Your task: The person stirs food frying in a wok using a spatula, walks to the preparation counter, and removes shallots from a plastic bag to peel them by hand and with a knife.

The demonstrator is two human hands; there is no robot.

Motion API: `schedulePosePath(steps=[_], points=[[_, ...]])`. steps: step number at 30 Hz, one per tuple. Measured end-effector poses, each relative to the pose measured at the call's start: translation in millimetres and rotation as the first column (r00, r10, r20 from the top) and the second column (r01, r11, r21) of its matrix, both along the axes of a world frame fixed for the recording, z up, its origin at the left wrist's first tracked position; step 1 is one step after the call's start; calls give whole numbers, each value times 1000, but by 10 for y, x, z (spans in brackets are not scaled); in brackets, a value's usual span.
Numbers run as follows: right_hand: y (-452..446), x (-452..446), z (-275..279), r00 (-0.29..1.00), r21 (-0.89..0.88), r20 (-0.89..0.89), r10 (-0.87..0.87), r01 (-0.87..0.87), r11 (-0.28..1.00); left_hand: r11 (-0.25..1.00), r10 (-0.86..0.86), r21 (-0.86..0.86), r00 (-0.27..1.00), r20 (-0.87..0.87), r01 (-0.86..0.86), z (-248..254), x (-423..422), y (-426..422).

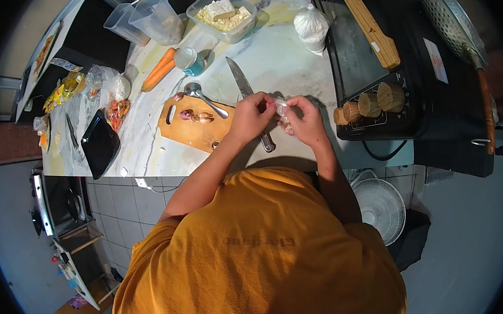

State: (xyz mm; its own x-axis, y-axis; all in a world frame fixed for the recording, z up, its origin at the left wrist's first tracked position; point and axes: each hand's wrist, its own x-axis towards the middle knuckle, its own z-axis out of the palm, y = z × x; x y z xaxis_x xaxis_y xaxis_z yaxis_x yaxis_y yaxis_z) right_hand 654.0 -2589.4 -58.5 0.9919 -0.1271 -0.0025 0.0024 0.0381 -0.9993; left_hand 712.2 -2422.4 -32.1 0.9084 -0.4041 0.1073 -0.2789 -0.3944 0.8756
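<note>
Both of my hands meet over the marble counter. My left hand (253, 117) and my right hand (307, 121) pinch a small pale, whitish piece (281, 106) between their fingertips; its exact kind is too small to tell. Just below it lies a small heap of pale, papery bits (286, 125). A large knife (239, 77) lies on the counter, partly hidden under my left hand, its handle towards me. To the left, a wooden cutting board (177, 133) carries several small reddish bulbs or cloves (196, 116) and a metal spoon (207, 100).
Carrots (159, 70), a teal-labelled jar (189, 63), plastic containers (158, 20), a tub of pale food (222, 16) and a bag of white powder (310, 29) stand farther back. A black tray (101, 143) is left; an oven with wooden knobs (391, 97) is right.
</note>
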Motion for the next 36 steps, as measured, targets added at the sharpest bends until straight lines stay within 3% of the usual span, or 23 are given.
schedulePosePath(steps=[6, 8, 9, 11, 12, 14, 17, 23, 28, 30, 34, 36], points=[[-34, 13, -55, 995, 132, 35, 89, -93, 987, 995, -45, 81, 996, -71, 51, -51, -10, 41], [-58, 27, -89, 989, 119, 60, 135, -141, 983, 954, -63, -285, 869, -490, -92, -65, 1, 15], [-57, 20, -34, 995, 109, 32, 96, -99, 989, 954, -61, -286, 870, -490, -94, -15, 20, 21], [-49, 3, 32, 998, 98, 1, 58, -58, 993, 899, -197, -417, 727, -657, -133, 86, 61, 52], [-47, -7, 52, 998, 53, 36, 60, -62, 997, 898, -197, -418, 727, -658, -135, 43, 54, 60], [-44, -21, 55, 995, 5, 74, 66, -67, 998, 906, -262, -422, 832, -489, 36, -71, 44, 81], [-51, -21, -8, 997, -154, 66, 29, -18, 988, 924, -241, -376, 863, -444, 65, -69, 61, 99], [-48, -69, 79, 977, -370, 214, 20, 62, 927, 923, -180, -382, 932, -316, 49, 19, 54, 66], [42, -88, 159, 941, -595, 336, 35, 183, 782, 924, -190, -375, 937, -292, 71, 100, 78, 119], [41, -82, 154, 939, -614, 344, 26, 204, 762, 929, -169, -363, 952, -255, 68, 132, 90, 156], [92, -87, 266, 949, -703, 314, 14, 223, 676, 860, -137, -507, 936, -323, -49, 245, 39, 208], [142, -2, 371, 944, -671, 329, 30, 211, 711, 836, -107, -541, 941, -321, -89, 345, 52, 276]])
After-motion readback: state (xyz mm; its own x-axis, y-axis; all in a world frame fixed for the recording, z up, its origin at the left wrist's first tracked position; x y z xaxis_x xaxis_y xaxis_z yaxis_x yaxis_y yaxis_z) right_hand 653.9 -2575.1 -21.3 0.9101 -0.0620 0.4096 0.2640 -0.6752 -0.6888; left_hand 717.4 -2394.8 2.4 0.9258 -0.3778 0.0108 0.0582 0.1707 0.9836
